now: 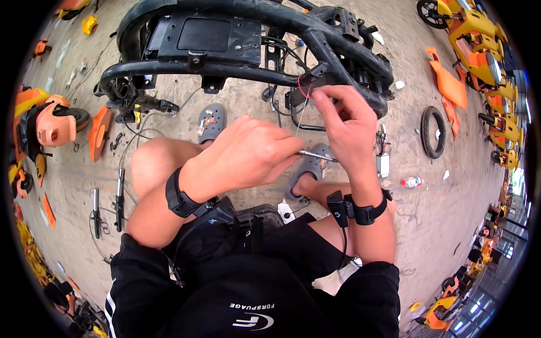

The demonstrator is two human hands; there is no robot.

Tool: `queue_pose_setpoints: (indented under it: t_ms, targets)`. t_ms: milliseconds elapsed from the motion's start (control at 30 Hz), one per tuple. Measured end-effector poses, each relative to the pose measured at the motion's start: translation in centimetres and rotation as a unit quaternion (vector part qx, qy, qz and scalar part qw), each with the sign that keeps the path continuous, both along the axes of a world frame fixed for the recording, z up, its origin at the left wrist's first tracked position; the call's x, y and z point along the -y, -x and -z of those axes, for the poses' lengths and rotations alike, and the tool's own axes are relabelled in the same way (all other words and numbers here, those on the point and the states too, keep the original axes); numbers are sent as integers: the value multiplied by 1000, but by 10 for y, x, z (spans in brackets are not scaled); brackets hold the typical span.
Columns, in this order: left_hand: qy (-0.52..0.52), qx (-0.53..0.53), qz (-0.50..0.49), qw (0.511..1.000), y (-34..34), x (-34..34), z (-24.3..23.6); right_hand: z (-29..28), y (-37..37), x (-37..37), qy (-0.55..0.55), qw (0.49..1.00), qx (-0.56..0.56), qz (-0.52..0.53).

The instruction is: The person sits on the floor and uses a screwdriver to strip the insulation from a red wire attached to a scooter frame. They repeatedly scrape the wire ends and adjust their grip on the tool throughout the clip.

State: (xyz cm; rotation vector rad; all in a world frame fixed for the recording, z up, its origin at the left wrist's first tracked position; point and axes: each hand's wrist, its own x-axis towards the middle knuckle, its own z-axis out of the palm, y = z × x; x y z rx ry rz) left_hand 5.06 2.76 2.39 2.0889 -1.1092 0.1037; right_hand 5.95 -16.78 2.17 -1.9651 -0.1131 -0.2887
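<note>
My left hand [248, 147] is closed around a slim metal tool [316, 155], whose silver shaft points right past the knuckles; its exact kind is hard to make out. From that hand a thin pale strand [302, 119] runs up to my right hand [350, 121]. There my thumb and index finger pinch together at a thin red wire [301, 84], which loops beside the lower tube of a black scooter frame [236, 69]. The pinched end is hidden by the fingertips. Both hands are apart, just in front of the frame.
Black cables [282, 48] hang inside the frame. A tire [433, 132], a small bottle [412, 182] and orange panels [449, 84] lie on the right of the floor. Scooters [56, 121] stand left, near two black rod-shaped parts [119, 200]. Grey clogs [212, 121] are below the frame.
</note>
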Motion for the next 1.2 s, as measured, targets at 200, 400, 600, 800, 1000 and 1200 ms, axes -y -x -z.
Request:
queue_pose_setpoints:
  t_ms: [200,400,600,800,1000,1200]
  targets:
    - [-5,-10,5,1000,-2,-4,-2,4,0,1,5,993,-115,-37]
    - [-5,2,8,1000,-2,-2,-2,0,2,-1,-78,985,-151,-31]
    - [-7,3,7,1000,-1,-3,-2,-8,-3,-1,-118,971,-206,-30]
    - [-8,0,3,1000,0,-3,-3,-4,-6,1,-122,971,-203,-40]
    - [-13,-11,6,1000,-1,-1,-4,2,-8,1,-94,981,-168,-36]
    - [16,-16,1,1000,1,-1,-5,1,-7,-1,-13,996,-90,-24]
